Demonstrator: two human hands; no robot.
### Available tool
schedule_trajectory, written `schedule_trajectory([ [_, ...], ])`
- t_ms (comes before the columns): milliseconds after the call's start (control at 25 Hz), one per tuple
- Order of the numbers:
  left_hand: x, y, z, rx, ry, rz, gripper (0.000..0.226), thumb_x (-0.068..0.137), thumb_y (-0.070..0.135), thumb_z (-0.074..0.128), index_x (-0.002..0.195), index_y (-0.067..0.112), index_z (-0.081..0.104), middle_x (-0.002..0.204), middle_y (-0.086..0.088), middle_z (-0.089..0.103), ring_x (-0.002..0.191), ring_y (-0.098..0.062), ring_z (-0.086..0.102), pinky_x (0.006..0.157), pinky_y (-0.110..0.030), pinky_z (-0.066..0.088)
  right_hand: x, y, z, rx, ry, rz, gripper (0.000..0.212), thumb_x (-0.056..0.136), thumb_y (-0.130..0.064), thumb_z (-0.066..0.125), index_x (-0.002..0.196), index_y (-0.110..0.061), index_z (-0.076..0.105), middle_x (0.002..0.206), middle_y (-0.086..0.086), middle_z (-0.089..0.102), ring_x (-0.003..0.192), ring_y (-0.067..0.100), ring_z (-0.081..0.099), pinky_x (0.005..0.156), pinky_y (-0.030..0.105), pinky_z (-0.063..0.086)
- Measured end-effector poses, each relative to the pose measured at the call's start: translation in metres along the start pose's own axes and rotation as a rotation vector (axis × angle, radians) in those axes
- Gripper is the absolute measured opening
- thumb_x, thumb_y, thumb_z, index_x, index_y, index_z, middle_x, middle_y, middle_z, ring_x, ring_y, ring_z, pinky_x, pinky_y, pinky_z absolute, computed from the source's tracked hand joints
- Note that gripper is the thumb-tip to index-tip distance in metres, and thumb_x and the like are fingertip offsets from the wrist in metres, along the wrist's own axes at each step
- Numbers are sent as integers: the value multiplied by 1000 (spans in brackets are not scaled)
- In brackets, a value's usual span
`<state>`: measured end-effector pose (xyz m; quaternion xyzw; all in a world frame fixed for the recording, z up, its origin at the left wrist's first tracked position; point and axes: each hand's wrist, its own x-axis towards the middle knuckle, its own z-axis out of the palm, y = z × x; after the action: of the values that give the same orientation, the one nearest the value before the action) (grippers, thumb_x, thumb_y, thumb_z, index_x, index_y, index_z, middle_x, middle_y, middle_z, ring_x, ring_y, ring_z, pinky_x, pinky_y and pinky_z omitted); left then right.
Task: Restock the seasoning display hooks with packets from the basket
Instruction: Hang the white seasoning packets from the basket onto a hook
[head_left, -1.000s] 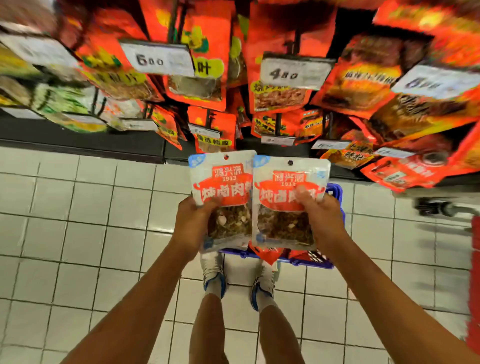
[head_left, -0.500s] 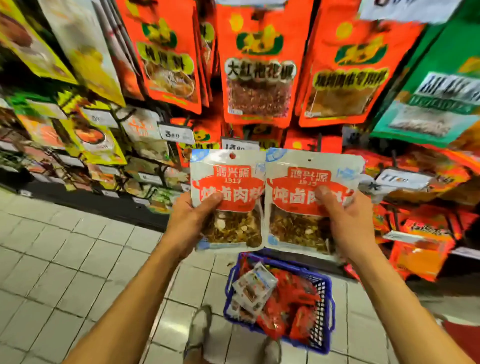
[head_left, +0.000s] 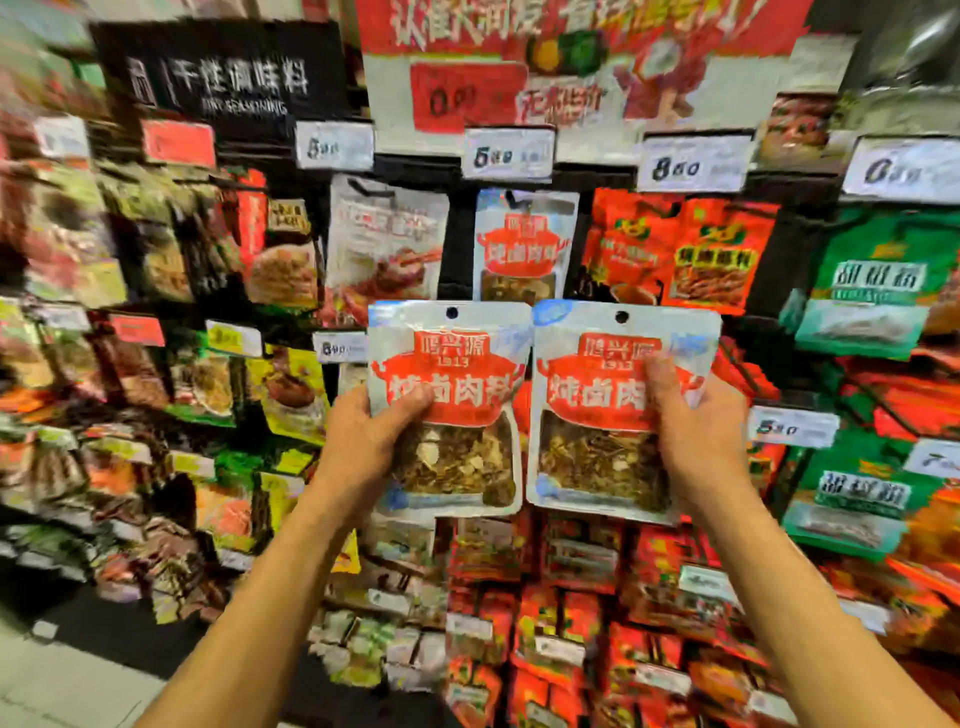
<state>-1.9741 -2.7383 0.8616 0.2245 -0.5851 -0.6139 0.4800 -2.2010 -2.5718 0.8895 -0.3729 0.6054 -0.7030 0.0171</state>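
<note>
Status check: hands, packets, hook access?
Left hand grips left packet; right hand grips right packet. Matching packet hangs above. Nothing between.

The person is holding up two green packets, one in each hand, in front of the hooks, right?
Not quite. The two packets are white and red, not green, as the head view shows. The left hand grips the left packet and the right hand grips the right packet, held up in front of the hooks.
</note>
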Motion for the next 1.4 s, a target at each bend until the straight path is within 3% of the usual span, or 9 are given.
schedule_trajectory([
  [120, 23, 21, -21, -17, 3, 55, 18, 77, 22, 75, 90, 10, 76, 92, -8, 78, 82, -22, 74, 71, -34, 61, 36, -9, 39, 64, 26, -27, 14, 92, -36, 65, 84, -29, 74, 81, -22, 74, 77, -7, 66, 82, 30, 57],
  [240, 45, 34, -23, -17, -5, 82, 12, 87, 16, 73, 98, 11, 73, 93, -4, 79, 84, -18, 75, 70, -30, 59, 70, -18, 75, 150, -6, 41, 11, 95, -16, 66, 87, -20, 71, 90, -9, 74, 79, 7, 69, 86, 41, 58],
  [360, 63, 42, -14, -2, -13, 124, 6, 93, 17, 66, 91, 15, 71, 76, 6, 77, 65, -7, 72, 55, -19, 54, 96, -30, 102, 103, -20, 49, 18, 94, -32, 68, 80, -20, 72, 80, -9, 76, 78, 11, 73, 78, 36, 59],
  [520, 82, 47, -2, -21, -19, 139, 17, 95, 24, 65, 83, 26, 77, 87, 8, 78, 80, -8, 75, 62, -20, 57, 113, -39, 117, 26, 14, 73, 29, 93, -42, 66, 71, -24, 68, 62, -19, 71, 65, 0, 70, 60, 21, 54],
  [680, 96, 43, 2, -4, -36, 114, 13, 94, 33, 66, 94, 22, 72, 91, 7, 79, 76, -5, 74, 58, -16, 53, 121, -44, 124, 53, 5, 130, 26, 92, -31, 66, 72, -16, 69, 66, -4, 74, 62, 13, 71, 64, 32, 55],
  [880, 111, 39, 8, 5, -37, 66, 16, 93, 36, 66, 96, 21, 71, 92, 8, 78, 83, -8, 75, 73, -28, 56, 120, -42, 126, 17, -13, 144, 26, 94, -29, 63, 71, -16, 67, 66, -2, 74, 65, 17, 72, 72, 45, 57],
  [1120, 128, 45, 39, 18, -66, 24, 25, 93, 45, 64, 93, 22, 70, 88, 7, 79, 87, -14, 75, 75, -30, 57, 110, -38, 111, 60, -49, 118, 72, 82, -69, 54, 99, 0, 68, 96, 11, 77, 91, 27, 73, 81, 46, 57],
  [1200, 134, 52, 54, 34, -70, -2, 26, 93, 47, 64, 93, 22, 69, 87, 6, 79, 88, -18, 75, 75, -32, 58, 109, -38, 110, -14, -42, 75, 62, 87, -64, 57, 91, -3, 69, 90, 5, 77, 82, 16, 71, 74, 47, 56],
  [1400, 139, 53, 70, 14, -97, -123, 30, 94, 48, 61, 98, 19, 68, 93, 1, 78, 98, -21, 70, 94, -44, 50, 118, -40, 107, -15, -15, 73, 54, 95, -49, 60, 93, 4, 68, 91, 12, 75, 79, 19, 68, 89, 52, 55],
])
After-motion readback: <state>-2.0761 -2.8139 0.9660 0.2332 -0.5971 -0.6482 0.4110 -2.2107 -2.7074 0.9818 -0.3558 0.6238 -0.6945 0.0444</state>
